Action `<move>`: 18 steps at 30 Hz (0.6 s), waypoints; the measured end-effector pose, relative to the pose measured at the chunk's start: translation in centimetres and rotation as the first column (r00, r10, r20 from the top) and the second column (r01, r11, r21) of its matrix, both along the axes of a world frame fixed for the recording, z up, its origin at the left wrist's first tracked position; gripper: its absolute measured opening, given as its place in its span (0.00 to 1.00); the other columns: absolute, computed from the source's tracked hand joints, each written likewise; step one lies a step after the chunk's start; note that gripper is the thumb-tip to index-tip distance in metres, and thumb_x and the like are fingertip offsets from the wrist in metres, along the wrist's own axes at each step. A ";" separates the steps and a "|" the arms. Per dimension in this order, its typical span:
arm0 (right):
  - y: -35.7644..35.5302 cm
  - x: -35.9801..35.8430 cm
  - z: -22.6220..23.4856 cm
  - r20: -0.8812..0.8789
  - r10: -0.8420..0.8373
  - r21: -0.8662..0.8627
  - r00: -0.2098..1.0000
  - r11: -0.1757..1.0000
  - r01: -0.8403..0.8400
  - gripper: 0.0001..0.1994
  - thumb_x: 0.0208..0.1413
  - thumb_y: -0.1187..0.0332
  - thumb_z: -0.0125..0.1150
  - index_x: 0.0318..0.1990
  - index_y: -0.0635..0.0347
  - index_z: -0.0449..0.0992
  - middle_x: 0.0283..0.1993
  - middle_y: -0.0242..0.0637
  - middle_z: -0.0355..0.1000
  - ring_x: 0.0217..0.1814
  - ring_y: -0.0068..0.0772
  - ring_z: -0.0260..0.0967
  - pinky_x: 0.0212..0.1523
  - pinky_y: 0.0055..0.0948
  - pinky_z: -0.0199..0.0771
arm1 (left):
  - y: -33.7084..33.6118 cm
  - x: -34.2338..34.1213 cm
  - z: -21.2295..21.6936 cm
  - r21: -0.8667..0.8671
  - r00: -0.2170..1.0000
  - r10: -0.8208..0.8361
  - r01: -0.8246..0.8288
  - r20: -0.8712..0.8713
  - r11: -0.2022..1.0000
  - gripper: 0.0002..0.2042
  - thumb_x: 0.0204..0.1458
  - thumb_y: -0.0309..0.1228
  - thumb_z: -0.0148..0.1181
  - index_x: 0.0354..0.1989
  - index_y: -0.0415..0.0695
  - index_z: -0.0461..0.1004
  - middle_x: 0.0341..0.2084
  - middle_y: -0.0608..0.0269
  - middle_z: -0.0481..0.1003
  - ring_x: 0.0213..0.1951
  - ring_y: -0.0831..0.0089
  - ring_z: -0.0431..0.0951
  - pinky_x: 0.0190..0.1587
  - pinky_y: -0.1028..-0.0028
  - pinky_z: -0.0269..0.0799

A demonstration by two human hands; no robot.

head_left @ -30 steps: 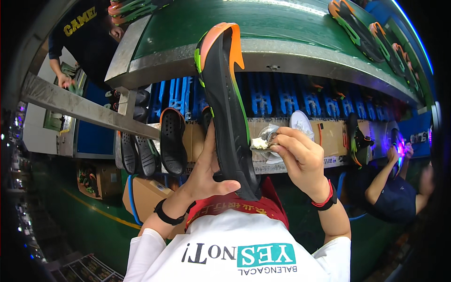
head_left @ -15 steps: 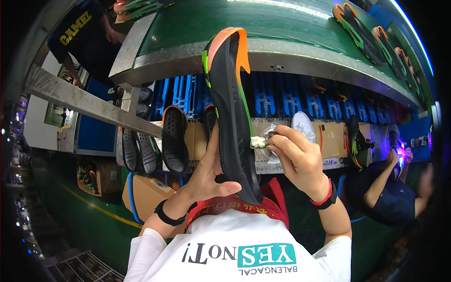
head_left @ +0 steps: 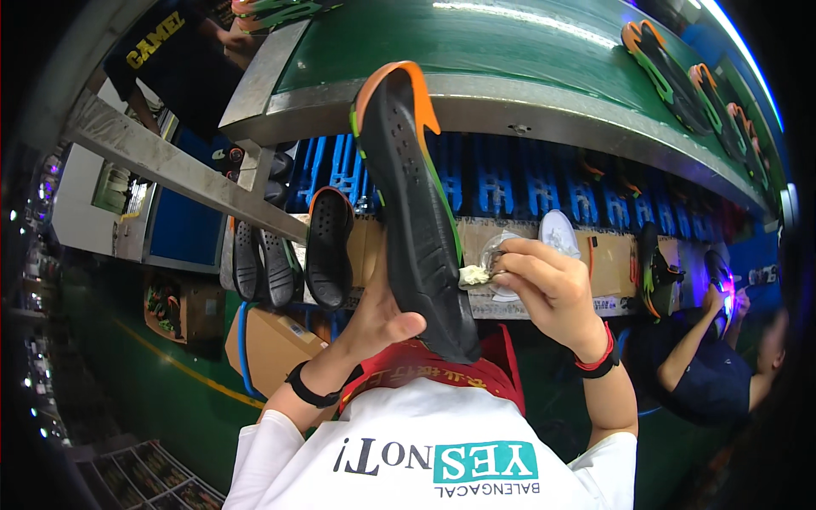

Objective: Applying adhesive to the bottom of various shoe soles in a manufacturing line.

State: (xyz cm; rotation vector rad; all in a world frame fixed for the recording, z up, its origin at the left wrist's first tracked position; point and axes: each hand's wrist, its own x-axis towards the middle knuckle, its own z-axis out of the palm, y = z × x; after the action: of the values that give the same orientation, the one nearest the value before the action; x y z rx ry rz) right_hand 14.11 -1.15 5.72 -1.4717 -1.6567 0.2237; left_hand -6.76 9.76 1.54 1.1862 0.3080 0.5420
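Shoe sole is grasped in your left hand, edge facing your right hand, which pinches a whitish wad there. Looks like edge wiping; next stroke probably calls for steady sole, light wad contact.

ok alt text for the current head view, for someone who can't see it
A person's left hand holds a black shoe sole with orange and green edging; the right hand pinches a small item with a lumpy pale end beside it.

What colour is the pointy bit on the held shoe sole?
The pointy bit is orange; head view.
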 end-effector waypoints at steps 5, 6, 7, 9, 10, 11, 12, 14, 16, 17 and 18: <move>0.0 0.4 0.3 -0.186 -0.055 0.041 0.981 0.997 0.063 0.05 0.46 0.81 0.62 0.33 0.67 0.76 0.36 0.44 0.75 0.30 0.33 0.74 0.30 0.23 0.72 | -1.2 -2.1 -0.5 -0.462 0.995 0.022 0.026 0.098 0.886 0.44 0.45 0.59 0.61 0.63 0.41 0.55 0.56 0.56 0.65 0.58 0.65 0.67 0.61 0.64 0.63; -0.1 0.5 0.2 -0.214 -0.076 0.045 0.974 0.995 0.088 0.05 0.46 0.81 0.62 0.32 0.68 0.76 0.36 0.44 0.76 0.30 0.32 0.74 0.30 0.23 0.72 | -1.5 -2.2 -1.1 -0.390 0.995 0.103 -0.096 -0.002 0.916 0.48 0.44 0.64 0.53 0.65 0.39 0.49 0.57 0.43 0.61 0.55 0.50 0.69 0.54 0.48 0.70; -0.1 0.5 0.2 -0.242 -0.098 0.048 0.965 0.992 0.113 0.04 0.46 0.81 0.62 0.32 0.68 0.76 0.36 0.43 0.76 0.30 0.31 0.74 0.30 0.22 0.71 | -1.6 -2.3 -1.3 -0.379 0.994 0.111 -0.104 -0.003 0.920 0.48 0.44 0.64 0.53 0.65 0.39 0.49 0.57 0.43 0.61 0.55 0.50 0.69 0.54 0.48 0.70; 0.0 0.4 0.2 -0.242 -0.104 0.059 0.965 0.991 0.121 0.04 0.47 0.81 0.61 0.32 0.68 0.76 0.36 0.44 0.76 0.31 0.30 0.74 0.31 0.21 0.71 | -1.8 -2.5 -1.4 -0.446 0.986 0.168 -0.153 -0.005 0.882 0.48 0.45 0.65 0.52 0.65 0.39 0.48 0.58 0.42 0.60 0.55 0.49 0.69 0.54 0.48 0.70; -0.1 0.4 0.2 -0.254 -0.106 0.046 0.961 0.991 0.122 0.04 0.47 0.81 0.61 0.32 0.68 0.77 0.36 0.44 0.76 0.31 0.30 0.74 0.31 0.21 0.71 | -1.8 -2.5 -1.5 -0.441 0.985 0.170 -0.155 -0.004 0.884 0.48 0.45 0.65 0.52 0.65 0.39 0.48 0.58 0.42 0.60 0.55 0.49 0.69 0.54 0.48 0.70; -0.1 0.4 0.3 -0.266 -0.110 0.033 0.958 0.992 0.124 0.03 0.47 0.81 0.62 0.32 0.68 0.77 0.36 0.44 0.76 0.31 0.29 0.74 0.31 0.21 0.71 | -1.7 -2.5 -1.6 -0.421 0.986 0.165 -0.153 -0.007 0.894 0.48 0.45 0.65 0.51 0.66 0.40 0.48 0.58 0.42 0.60 0.55 0.49 0.69 0.54 0.48 0.70; -0.3 0.5 0.0 -0.289 -0.117 0.033 0.950 0.991 0.131 0.03 0.48 0.80 0.62 0.32 0.67 0.77 0.36 0.44 0.76 0.32 0.30 0.74 0.32 0.22 0.71 | -1.7 -2.4 -1.7 -0.402 0.988 0.157 -0.146 -0.007 0.904 0.48 0.45 0.65 0.51 0.66 0.40 0.48 0.58 0.41 0.60 0.55 0.49 0.69 0.55 0.48 0.69; -0.6 0.7 -0.2 -0.286 -0.125 0.028 0.950 0.990 0.139 0.03 0.48 0.80 0.62 0.32 0.67 0.77 0.36 0.44 0.76 0.32 0.30 0.74 0.33 0.22 0.71 | -1.7 -2.3 -2.0 -0.398 0.990 0.141 -0.128 0.002 0.909 0.48 0.45 0.65 0.51 0.66 0.40 0.48 0.59 0.42 0.59 0.55 0.49 0.69 0.55 0.48 0.69; -1.1 0.9 -0.3 -0.299 -0.140 0.002 0.944 0.989 0.147 0.04 0.48 0.79 0.63 0.33 0.67 0.78 0.37 0.44 0.76 0.33 0.32 0.75 0.34 0.23 0.72 | -1.6 -2.1 -2.1 -0.395 0.993 0.117 -0.103 0.012 0.913 0.48 0.45 0.65 0.51 0.66 0.40 0.48 0.59 0.42 0.59 0.56 0.49 0.68 0.55 0.48 0.69; -1.4 1.0 -0.4 -0.294 -0.152 0.002 0.944 0.987 0.159 0.04 0.48 0.79 0.63 0.33 0.67 0.78 0.37 0.44 0.76 0.33 0.32 0.75 0.34 0.23 0.72 | -1.6 -2.0 -2.1 -0.395 0.994 0.111 -0.093 0.024 0.914 0.48 0.44 0.64 0.52 0.66 0.40 0.48 0.59 0.43 0.59 0.56 0.50 0.68 0.55 0.48 0.69; -1.8 1.3 -0.7 -0.303 -0.176 -0.005 0.937 0.983 0.183 0.04 0.48 0.79 0.63 0.33 0.67 0.78 0.36 0.44 0.76 0.34 0.32 0.75 0.35 0.23 0.72 | -1.6 -1.7 -2.2 -0.397 0.994 0.101 -0.078 0.039 0.915 0.48 0.44 0.64 0.52 0.66 0.40 0.48 0.60 0.44 0.58 0.56 0.51 0.68 0.55 0.48 0.69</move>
State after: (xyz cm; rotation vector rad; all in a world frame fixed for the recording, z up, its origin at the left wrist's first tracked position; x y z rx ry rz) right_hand 15.39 -2.92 5.05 -1.4791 -1.2686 0.3107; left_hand -8.42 8.14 -0.69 0.7653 0.4026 0.5619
